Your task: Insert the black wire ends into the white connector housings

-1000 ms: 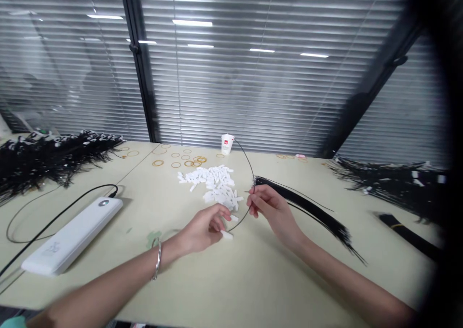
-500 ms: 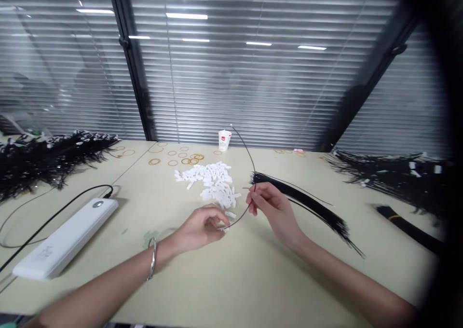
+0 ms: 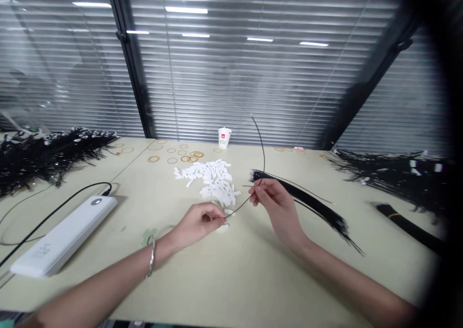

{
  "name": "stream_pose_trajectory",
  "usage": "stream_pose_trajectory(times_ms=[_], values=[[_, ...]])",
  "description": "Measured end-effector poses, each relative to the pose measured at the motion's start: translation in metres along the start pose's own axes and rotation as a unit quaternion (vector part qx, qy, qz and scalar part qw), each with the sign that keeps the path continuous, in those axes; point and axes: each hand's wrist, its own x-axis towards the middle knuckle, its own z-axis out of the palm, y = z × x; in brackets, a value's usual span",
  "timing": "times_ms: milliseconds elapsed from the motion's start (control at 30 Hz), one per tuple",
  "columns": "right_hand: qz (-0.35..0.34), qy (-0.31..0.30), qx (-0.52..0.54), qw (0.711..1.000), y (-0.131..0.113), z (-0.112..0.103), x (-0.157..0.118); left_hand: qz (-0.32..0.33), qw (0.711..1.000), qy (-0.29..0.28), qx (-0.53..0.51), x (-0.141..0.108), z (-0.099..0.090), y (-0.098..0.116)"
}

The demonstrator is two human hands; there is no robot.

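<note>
Black wire, one, held by left hand and right hand

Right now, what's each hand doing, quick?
Left hand: pinched shut on the black wire's lower end.
Right hand: closed on the same wire, farther up.

Cup behind heaped pieces

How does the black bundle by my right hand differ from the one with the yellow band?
The long bundle by your right hand shows no band, while the banded bundle has a yellow one. The long bundle's near end splays into stray strands; the banded bundle's far end looks neat. Both are black and lie on the table.
</note>
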Motion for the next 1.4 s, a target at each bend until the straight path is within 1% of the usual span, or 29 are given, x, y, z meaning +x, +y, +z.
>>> stream_pose_trajectory(times_ms=[100, 200, 300, 400, 533, 633, 700, 833, 1000, 1133, 1233, 1333, 1400], values=[[0.032, -0.019, -0.005, 0.999, 0.005, 0.006, -0.005, 0.007, 1.0, 0.022, 0.008, 0.0, -0.001, 0.002], [0.07, -0.081, -0.023, 0.994, 0.009, 0.017, -0.016, 0.023, 0.999, 0.037, 0.025, -0.002, 0.001, 0.007], [0.082, -0.132, -0.039, 0.987, 0.009, 0.03, -0.027, 0.039, 0.997, 0.037, 0.048, -0.005, 0.003, 0.012], [0.07, -0.136, -0.061, 0.986, 0.009, 0.034, -0.032, 0.059, 0.994, 0.035, 0.08, -0.007, 0.004, 0.014], [0.042, -0.115, -0.11, 0.986, 0.008, 0.029, -0.03, 0.089, 0.985, 0.031, 0.146, -0.01, 0.003, 0.012], [0.021, -0.107, -0.15, 0.983, 0.007, 0.024, -0.026, 0.086, 0.98, 0.025, 0.18, -0.012, 0.003, 0.007], [0.015, -0.118, -0.17, 0.978, 0.006, 0.022, -0.025, 0.074, 0.98, 0.006, 0.186, -0.013, 0.004, 0.003], [0.019, -0.162, -0.185, 0.969, 0.006, 0.024, -0.026, 0.065, 0.982, -0.03, 0.175, -0.015, 0.009, 0.001], [0.048, -0.205, -0.178, 0.961, 0.006, 0.024, -0.032, 0.043, 0.989, -0.055, 0.134, -0.021, 0.017, 0.008], [0.079, -0.219, -0.178, 0.956, 0.005, 0.021, -0.035, 0.002, 0.996, -0.056, 0.072, -0.024, 0.019, 0.012], [0.09, -0.226, -0.197, 0.95, 0.003, 0.019, -0.036, -0.022, 0.998, -0.054, 0.026, -0.023, 0.018, 0.012], [0.09, -0.224, -0.216, 0.946, 0.003, 0.019, -0.036, -0.028, 0.998, -0.057, 0.009, -0.023, 0.017, 0.013], [0.086, -0.222, -0.221, 0.946, 0.003, 0.019, -0.037, -0.03, 0.998, -0.05, 0.018, -0.024, 0.018, 0.015]])
